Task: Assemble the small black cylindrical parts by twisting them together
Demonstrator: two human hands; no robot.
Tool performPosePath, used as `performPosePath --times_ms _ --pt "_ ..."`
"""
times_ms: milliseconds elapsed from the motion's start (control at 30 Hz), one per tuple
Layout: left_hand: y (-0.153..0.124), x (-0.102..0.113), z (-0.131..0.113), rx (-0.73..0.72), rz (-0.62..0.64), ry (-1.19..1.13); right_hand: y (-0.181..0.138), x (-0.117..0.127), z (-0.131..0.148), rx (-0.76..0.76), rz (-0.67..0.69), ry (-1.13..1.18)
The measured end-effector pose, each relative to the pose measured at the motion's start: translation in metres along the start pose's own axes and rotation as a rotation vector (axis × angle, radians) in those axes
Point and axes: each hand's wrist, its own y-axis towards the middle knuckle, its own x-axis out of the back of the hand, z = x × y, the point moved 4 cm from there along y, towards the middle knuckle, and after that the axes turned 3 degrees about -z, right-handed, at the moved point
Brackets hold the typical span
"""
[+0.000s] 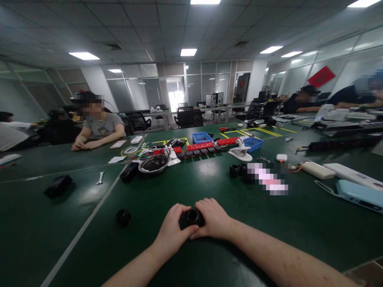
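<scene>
Both my hands meet low at the centre of the green table [209, 179]. My left hand [172, 229] and my right hand [214, 219] are closed around a small black round part [192, 218] with a hole facing up. The fingers of each hand wrap its sides. A similar black round part [123, 217] lies on the table to the left of my left hand. Two more black round parts [238, 170] stand farther back to the right.
Farther back lie a black bowl-shaped object [153, 164], red strips [200, 146], blue bins [202, 137], a white clamp [241, 152] and a wrench [101, 177]. White and pale blue devices [353, 183] rest at right. People sit at left [98, 129] and far right.
</scene>
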Motion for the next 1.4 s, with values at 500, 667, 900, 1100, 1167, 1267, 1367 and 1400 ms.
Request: performPosePath --times_ms 500,667,900,1100,1167,1267,1367,1400 --pt "-0.001 0.007 -0.002 -0.097 0.069 -0.07 -0.005 0.005 -0.016 0.074 0.144 0.295" --pt "-0.001 0.001 0.002 0.03 -0.019 -0.037 -0.003 0.001 -0.005 -0.038 0.065 0.093" --pt "-0.002 -0.004 0.009 -0.011 -0.08 -0.028 -0.001 -0.004 0.0 -0.046 0.031 -0.023" --pt "0.002 0.004 0.003 -0.22 0.087 -0.076 0.0 0.001 -0.01 0.053 0.073 0.256" --pt "0.003 0.007 0.001 -0.225 0.127 -0.082 0.0 0.002 -0.012 0.081 0.106 0.256" --pt "0.004 0.01 -0.001 -0.192 0.139 -0.069 0.0 0.003 -0.014 0.113 0.14 0.257" --pt "0.003 0.009 -0.001 -0.139 0.107 -0.06 -0.001 0.004 -0.014 0.083 0.136 0.246" --pt "0.002 0.007 -0.001 -0.116 0.094 -0.056 -0.002 0.004 -0.013 0.057 0.128 0.233"
